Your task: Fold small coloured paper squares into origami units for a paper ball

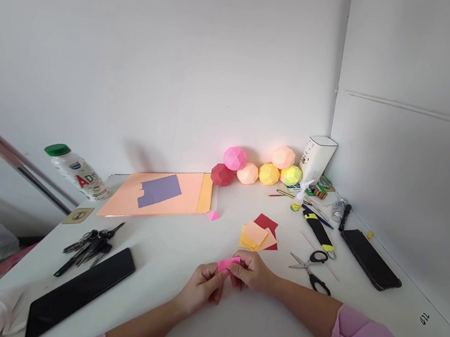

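A small piece of bright pink paper (227,263) is pinched between my two hands above the front middle of the white table. My left hand (202,286) grips its left end, thumb on top. On the other end, the thumb and fingers of my right hand (251,271) are closed. Just beyond my right hand lies a loose pile of peach, yellow and red paper pieces (255,233). A small folded pink paper shape (213,216) rests farther back, near the large sheets. Whether the held paper is folded is hard to make out.
Scissors (311,269) and a box cutter (319,233) lie to the right, by a glue bottle (298,197) and a black phone (370,259). Faceted paper balls (248,173) line the wall. Left are peach sheets (118,203), keys (90,244), a black tablet-like slab (81,293) and a white bottle (80,174).
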Motion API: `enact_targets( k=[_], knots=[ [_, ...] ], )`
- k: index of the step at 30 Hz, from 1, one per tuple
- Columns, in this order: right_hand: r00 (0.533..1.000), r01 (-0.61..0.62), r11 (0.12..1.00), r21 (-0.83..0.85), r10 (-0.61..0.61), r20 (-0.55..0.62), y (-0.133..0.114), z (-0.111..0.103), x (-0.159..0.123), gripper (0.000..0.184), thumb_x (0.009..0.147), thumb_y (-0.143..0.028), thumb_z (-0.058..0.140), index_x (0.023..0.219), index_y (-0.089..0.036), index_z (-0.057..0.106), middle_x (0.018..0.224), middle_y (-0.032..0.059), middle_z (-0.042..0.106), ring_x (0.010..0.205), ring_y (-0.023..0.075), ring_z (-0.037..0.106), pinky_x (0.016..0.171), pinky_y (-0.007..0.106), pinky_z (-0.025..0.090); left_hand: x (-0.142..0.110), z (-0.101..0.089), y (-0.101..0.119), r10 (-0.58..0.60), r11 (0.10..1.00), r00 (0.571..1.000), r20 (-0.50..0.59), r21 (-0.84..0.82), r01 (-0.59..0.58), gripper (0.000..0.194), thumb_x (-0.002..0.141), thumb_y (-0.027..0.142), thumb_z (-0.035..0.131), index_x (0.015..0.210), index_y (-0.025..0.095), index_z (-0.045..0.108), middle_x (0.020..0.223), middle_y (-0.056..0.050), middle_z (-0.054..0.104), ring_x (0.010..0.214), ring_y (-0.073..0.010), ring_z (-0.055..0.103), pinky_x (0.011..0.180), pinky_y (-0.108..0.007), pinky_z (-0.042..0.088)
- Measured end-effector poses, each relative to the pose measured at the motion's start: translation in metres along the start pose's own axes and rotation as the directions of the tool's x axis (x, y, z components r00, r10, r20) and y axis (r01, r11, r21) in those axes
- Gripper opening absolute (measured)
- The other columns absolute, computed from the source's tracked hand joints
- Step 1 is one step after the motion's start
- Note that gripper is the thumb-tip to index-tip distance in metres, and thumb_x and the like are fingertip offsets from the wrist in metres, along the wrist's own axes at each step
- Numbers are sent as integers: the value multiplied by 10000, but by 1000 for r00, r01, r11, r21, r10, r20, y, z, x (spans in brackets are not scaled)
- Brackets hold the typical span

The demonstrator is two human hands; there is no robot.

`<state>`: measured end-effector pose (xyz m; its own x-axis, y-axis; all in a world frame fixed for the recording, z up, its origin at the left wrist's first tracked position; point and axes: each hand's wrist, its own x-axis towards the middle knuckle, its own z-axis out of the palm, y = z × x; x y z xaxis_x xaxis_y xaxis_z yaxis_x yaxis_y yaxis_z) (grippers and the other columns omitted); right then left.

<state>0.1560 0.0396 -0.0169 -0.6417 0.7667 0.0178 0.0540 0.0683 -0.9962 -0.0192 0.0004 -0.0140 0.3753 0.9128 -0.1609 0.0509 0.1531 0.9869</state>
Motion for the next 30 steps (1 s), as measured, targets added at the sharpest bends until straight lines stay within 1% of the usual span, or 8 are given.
enact_targets(
  k=[4,7,12,16,19,22,25,30],
  knots=[
    [1000,-12,1000,-4,12,-4,-1,0,0,357,856,-489,513,728,-158,474,555,-22,556,434,80,495,411,185,364,0,0,-1,26,996,1000,2,-90,-26,405,795,510,550,598,158,515,516,-6,562,452,-104,477,463,-232,377],
    [998,-21,999,44,24,-60,0,-1,1,339,850,-481,527,761,-156,498,569,-24,566,451,82,498,434,192,391,0,0,-1,60,982,998,-31,-176,-64,358,803,487,557,656,164,507,593,-9,587,507,-116,527,474,-233,409],
    [990,3,1000,31,1,-140,1,-1,2,308,847,-446,545,804,-144,584,636,-14,572,458,79,506,425,194,407,0,-1,0,45,960,992,-121,-269,-76,243,873,439,481,913,203,441,644,16,596,528,-128,564,438,-224,426],
    [971,148,975,-167,-176,-164,1,3,2,268,878,-376,520,837,-150,658,684,10,588,464,77,502,439,201,424,2,0,2,40,958,990,-137,-275,-77,337,854,458,509,1052,213,389,674,28,583,498,-124,569,406,-223,433],
    [901,312,880,-358,-393,-184,2,5,3,231,890,-305,506,863,-155,680,657,27,599,508,99,525,487,220,456,4,0,1,42,963,991,-127,-260,-74,354,823,464,556,1012,201,414,677,28,574,498,-118,572,401,-218,436],
    [835,407,790,-459,-525,-164,5,7,4,221,896,-253,489,887,-146,683,688,62,630,601,133,576,552,247,489,5,0,-2,45,965,991,-127,-251,-76,360,800,460,589,984,193,434,673,34,561,486,-111,566,392,-215,436],
    [827,421,756,-502,-547,-129,6,7,4,229,903,-233,470,928,-158,685,730,77,646,665,149,595,607,270,508,5,0,-3,38,968,991,-132,-243,-69,373,792,476,590,972,186,442,680,33,561,486,-109,566,394,-217,440],
    [841,409,772,-487,-526,-126,8,6,3,234,900,-216,468,984,-181,684,776,80,653,708,156,601,648,287,518,4,1,0,16,972,990,-137,-229,-48,385,778,484,603,962,184,447,713,27,566,496,-103,559,413,-223,445]
  ],
)
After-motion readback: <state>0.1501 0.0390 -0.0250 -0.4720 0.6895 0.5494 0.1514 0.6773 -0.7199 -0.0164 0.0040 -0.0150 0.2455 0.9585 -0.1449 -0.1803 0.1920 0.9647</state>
